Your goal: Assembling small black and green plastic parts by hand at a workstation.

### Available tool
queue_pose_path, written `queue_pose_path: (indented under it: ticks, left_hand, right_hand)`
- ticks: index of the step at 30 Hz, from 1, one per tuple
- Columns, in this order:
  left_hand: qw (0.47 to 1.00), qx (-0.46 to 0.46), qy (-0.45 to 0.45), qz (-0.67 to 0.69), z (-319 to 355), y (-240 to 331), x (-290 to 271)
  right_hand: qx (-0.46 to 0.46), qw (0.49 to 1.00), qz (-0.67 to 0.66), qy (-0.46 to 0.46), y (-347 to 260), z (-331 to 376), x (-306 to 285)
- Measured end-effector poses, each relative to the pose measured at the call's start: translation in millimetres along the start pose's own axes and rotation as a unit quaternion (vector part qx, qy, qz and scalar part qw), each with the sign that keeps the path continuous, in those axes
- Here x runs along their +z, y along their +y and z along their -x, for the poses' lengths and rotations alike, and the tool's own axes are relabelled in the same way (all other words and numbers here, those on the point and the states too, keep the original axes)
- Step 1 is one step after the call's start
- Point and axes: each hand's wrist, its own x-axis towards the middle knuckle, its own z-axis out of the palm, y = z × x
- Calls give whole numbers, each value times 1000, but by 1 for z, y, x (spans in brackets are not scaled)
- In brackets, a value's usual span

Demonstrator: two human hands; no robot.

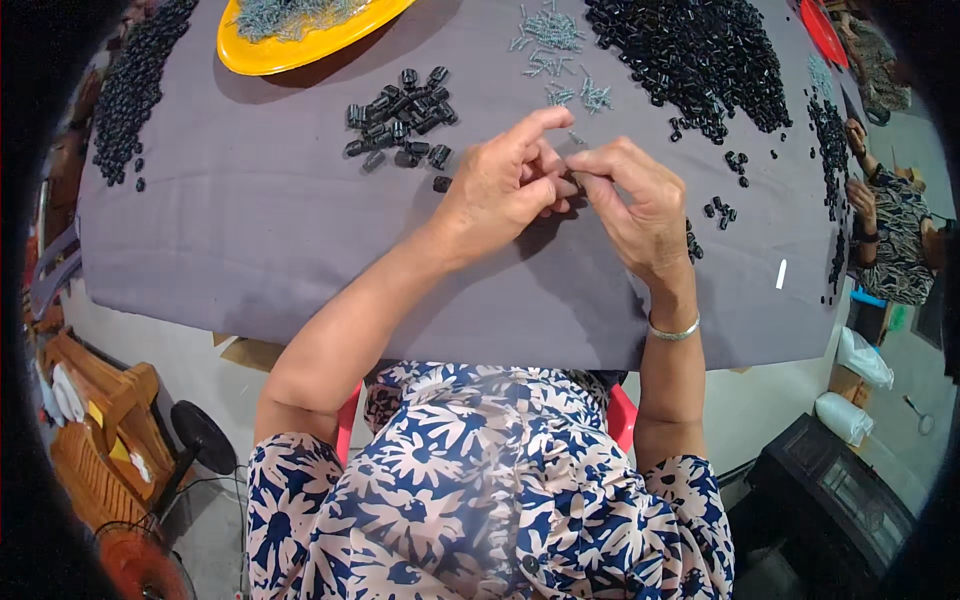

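My left hand (505,180) and my right hand (635,195) meet above the grey cloth, fingertips close together. The left hand's fingers are curled in with the thumb against them, the index finger raised; what they hold is hidden. My right thumb and index finger pinch at a small dark thing, mostly covered, too small to name. A single grey screw (574,136) shows just beyond the fingertips. Left of my left hand lies a small pile of black cylindrical plastic pieces (400,118). Beyond my hands are small heaps of grey screws (548,32).
A yellow tray (245,62) of screws stands at the far left. Large heaps of small black parts (690,60) and more black pieces (130,90) lie at the far right and far left. A co-worker's hand (862,198) is at the right table edge, near a white strip (781,274).
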Motion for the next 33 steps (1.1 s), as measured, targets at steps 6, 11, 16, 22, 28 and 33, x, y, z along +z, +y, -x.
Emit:
queue_pose_path:
  ticks: [6, 11, 16, 22, 28, 33]
  left_hand:
    - [948, 97, 2, -303, 5, -5, 6]
    - [924, 127, 22, -361, 8, -9, 14]
    - [935, 98, 0, -341, 9, -2, 13]
    - [949, 53, -13, -309, 11, 0, 11]
    - [933, 79, -8, -351, 12, 1, 13]
    - [930, 107, -30, -350, 11, 1, 12]
  right_hand:
    - [-37, 996, 70, -29, -6, 8, -6]
    - [-34, 996, 71, -39, -3, 18, -4]
    - [-40, 997, 60, -39, -2, 25, -2]
    - [3, 999, 13, -46, 0, 29, -2]
    - [145, 987, -58, -26, -9, 31, -1]
    - [336, 933, -115, -60, -13, 25, -2]
